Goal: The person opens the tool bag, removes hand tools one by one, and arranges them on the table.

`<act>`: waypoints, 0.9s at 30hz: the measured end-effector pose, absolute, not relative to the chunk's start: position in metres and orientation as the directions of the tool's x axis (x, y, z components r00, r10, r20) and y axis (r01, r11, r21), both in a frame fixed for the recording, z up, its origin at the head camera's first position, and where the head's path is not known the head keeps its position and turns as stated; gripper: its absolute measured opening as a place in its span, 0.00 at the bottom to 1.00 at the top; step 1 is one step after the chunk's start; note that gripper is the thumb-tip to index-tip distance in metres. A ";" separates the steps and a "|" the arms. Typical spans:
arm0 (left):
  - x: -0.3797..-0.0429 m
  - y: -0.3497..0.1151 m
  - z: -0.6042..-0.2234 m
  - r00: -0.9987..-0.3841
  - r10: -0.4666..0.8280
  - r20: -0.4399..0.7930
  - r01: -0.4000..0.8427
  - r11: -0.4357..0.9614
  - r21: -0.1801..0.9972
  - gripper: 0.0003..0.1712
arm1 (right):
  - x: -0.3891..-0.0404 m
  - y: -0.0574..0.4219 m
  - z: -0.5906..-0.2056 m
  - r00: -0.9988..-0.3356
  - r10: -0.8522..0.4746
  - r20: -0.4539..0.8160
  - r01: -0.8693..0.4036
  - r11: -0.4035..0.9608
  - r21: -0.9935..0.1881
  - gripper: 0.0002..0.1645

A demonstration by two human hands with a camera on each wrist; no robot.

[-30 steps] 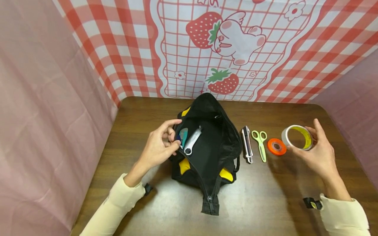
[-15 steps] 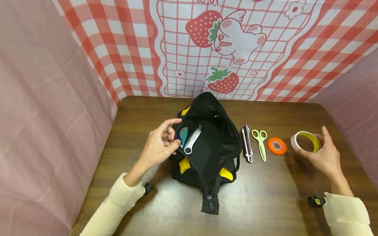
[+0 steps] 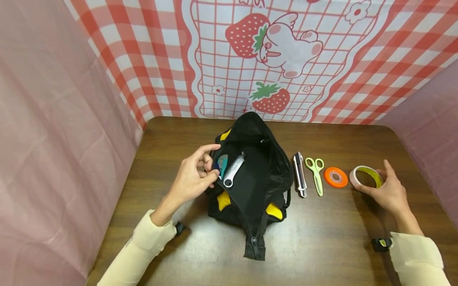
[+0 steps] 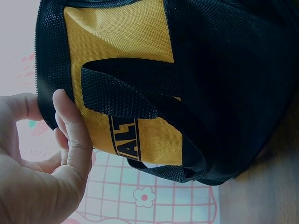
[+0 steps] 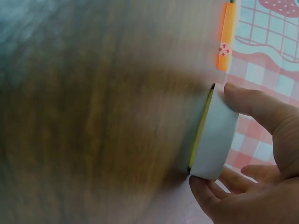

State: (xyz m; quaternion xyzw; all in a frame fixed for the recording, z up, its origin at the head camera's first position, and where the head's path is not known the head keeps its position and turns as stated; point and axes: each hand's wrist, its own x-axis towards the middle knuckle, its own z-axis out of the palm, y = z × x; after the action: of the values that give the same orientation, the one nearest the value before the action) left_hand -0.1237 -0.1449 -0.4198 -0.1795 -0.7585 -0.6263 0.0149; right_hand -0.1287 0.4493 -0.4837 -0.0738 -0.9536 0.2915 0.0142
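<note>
A black and yellow tool bag [image 3: 250,206] stands unzipped on the table. My left hand [image 3: 195,171] pinches its left rim between thumb and fingers; in the left wrist view that hand [image 4: 56,158] is at the zipper edge beside a yellow panel. Inside the bag lie a silver-grey tool with a round end [image 3: 234,169] and a teal-handled tool [image 3: 222,165]. My right hand [image 3: 388,190] grips a wide roll of tape [image 3: 354,180], white outside and yellow inside. In the right wrist view the tape roll [image 5: 215,135] sits between thumb and fingers, right at the tabletop.
Between bag and right hand, a box cutter [image 3: 299,174], light-green scissors [image 3: 315,174] and a flat orange roll [image 3: 335,177] lie in a row on the wooden table [image 3: 315,238]. A checked cloth [image 3: 157,59] hangs behind, with pink curtains [image 3: 61,119] at the sides.
The right hand has carried the tape roll rightward, away from the orange roll, and lowered it to the tabletop, with a slight shift back left at the end. The left hand stays put.
</note>
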 end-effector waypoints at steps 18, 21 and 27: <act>-0.124 -0.144 -0.420 -0.933 0.249 0.259 0.301 0.148 0.942 0.37 | -0.129 0.451 -0.487 -0.994 0.106 -0.020 0.099 0.826 -0.556 0.77; -0.124 -0.144 -0.420 -0.932 0.249 0.262 0.304 0.149 0.941 0.37 | -0.128 0.450 -0.485 -0.993 0.114 0.002 0.095 0.834 -0.544 0.76; -0.124 -0.145 -0.420 -0.932 0.250 0.263 0.306 0.152 0.940 0.37 | -0.125 0.434 -0.467 -0.978 0.153 0.141 0.059 0.854 -0.517 0.66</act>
State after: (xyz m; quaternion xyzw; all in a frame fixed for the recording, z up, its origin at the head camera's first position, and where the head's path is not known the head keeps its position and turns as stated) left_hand -0.1238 -0.1450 -0.4201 -0.1832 -0.7587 -0.6248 0.0222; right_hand -0.1246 0.4340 -0.4670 -0.0553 -0.9587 0.2645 0.0886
